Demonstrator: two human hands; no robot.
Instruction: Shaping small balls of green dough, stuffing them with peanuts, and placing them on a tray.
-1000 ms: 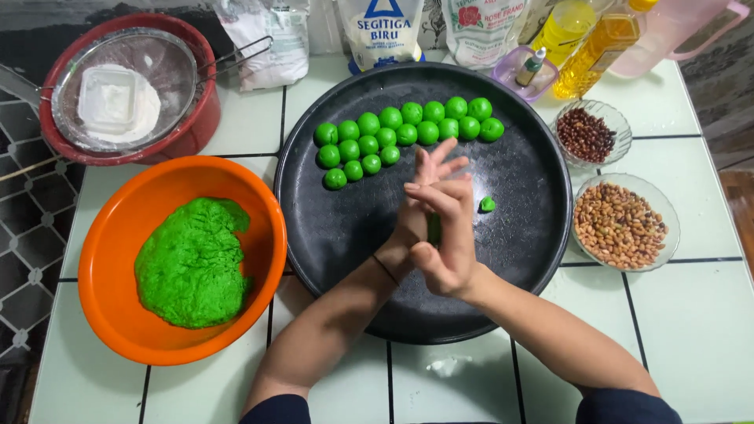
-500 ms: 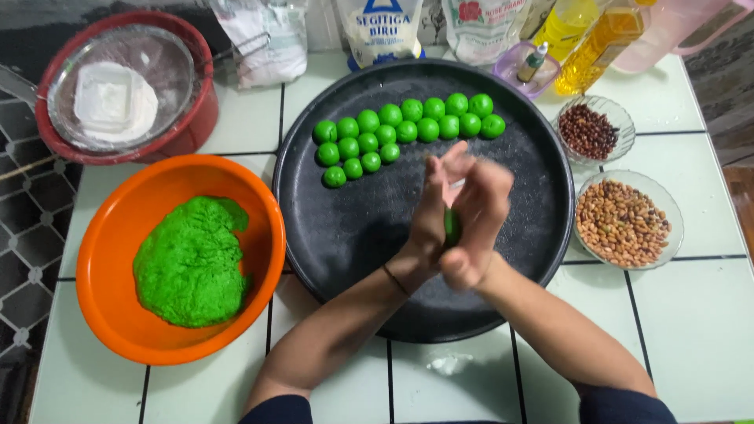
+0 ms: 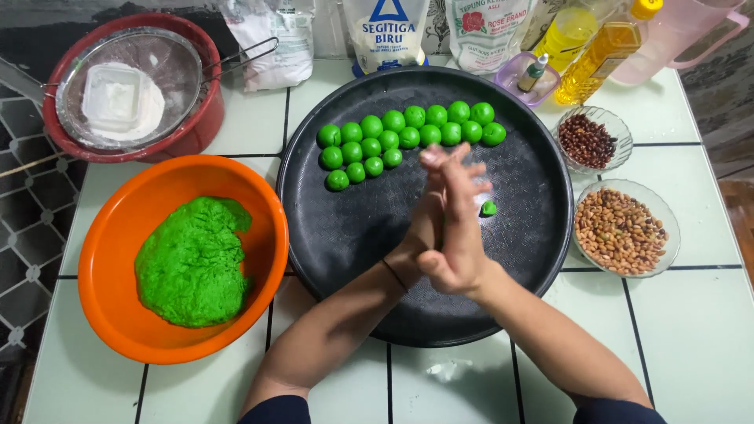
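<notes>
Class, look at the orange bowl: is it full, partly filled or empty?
Partly filled: a mound of green dough covers one side of the orange bowl, leaving bare orange showing.

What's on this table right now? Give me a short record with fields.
Hands: left hand and right hand pressed palm to palm above the black tray
On tray: rows of green dough balls, one small green piece apart
Orange bowl: lump of green dough
Right side: glass dish of peanuts, smaller dish of dark beans
Back left: red bowl with sieve
</notes>
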